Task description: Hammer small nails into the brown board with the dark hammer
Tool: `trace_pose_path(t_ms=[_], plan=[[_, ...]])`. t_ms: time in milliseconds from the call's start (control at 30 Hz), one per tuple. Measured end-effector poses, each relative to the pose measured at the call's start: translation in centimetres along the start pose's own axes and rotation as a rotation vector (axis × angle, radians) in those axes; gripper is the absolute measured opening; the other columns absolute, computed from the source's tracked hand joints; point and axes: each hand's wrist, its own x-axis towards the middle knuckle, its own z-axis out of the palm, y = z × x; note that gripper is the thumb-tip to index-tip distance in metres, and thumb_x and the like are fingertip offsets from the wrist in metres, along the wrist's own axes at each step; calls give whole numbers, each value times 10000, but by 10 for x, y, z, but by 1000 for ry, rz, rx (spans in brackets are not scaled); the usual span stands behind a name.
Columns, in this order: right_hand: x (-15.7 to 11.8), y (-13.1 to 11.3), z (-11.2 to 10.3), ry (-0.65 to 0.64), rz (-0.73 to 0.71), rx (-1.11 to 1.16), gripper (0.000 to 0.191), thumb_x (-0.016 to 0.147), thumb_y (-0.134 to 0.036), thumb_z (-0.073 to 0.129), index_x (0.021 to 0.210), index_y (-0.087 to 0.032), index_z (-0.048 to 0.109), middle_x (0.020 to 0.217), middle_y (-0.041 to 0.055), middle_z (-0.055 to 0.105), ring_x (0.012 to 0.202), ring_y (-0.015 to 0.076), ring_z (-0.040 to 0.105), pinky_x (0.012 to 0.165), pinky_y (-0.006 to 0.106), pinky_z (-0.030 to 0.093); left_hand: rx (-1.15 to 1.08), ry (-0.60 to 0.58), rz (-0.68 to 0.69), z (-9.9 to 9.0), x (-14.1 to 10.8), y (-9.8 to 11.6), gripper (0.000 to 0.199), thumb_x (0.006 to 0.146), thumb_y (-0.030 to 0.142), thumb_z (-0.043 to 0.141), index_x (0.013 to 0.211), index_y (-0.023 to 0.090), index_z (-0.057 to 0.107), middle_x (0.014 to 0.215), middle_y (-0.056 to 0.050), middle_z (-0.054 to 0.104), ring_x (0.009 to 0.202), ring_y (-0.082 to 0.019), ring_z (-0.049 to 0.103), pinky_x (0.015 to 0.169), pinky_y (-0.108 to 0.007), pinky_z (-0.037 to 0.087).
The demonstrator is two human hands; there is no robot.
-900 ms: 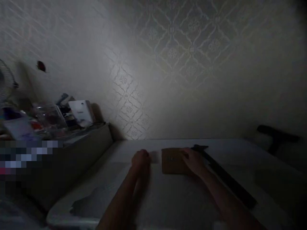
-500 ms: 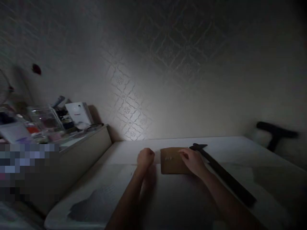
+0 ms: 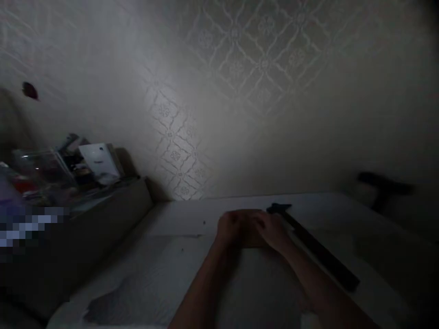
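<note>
Left hand (image 3: 227,229), right hand (image 3: 276,232), tapering forearms (image 3: 205,283) — all are bare.

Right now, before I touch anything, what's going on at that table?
A person has both hands at a brown square piece lying on the white table: the left hand over its left side, the right hand over its right. It's too dim to tell what the fingers hold. To the right lies a dark hammer-shaped tool, touched by neither hand. A white box stands among clutter on the left.
</note>
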Motion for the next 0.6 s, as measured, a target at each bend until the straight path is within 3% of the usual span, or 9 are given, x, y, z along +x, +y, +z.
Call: trace_pose_path(t_ms=[400,600], plan=[[-3,-6,-3,-30,17,-68,259,794,-120,496,934,-244,676,935,34,709,841,186,652,776,304,490,-71,69,19,5,4,-10,150,840,184,555,876,138,694,880,-68,713,823,-163,649,764,-238,469],[-4,-5,-1,-39,11,-60,244,815,-131,477,928,-217,676,957,50,705,856,194,648,788,315,482,-93,32,50,14,5,-12,163,818,132,546,858,149,704,904,-57,715,865,-153,646,797,-225,463]])
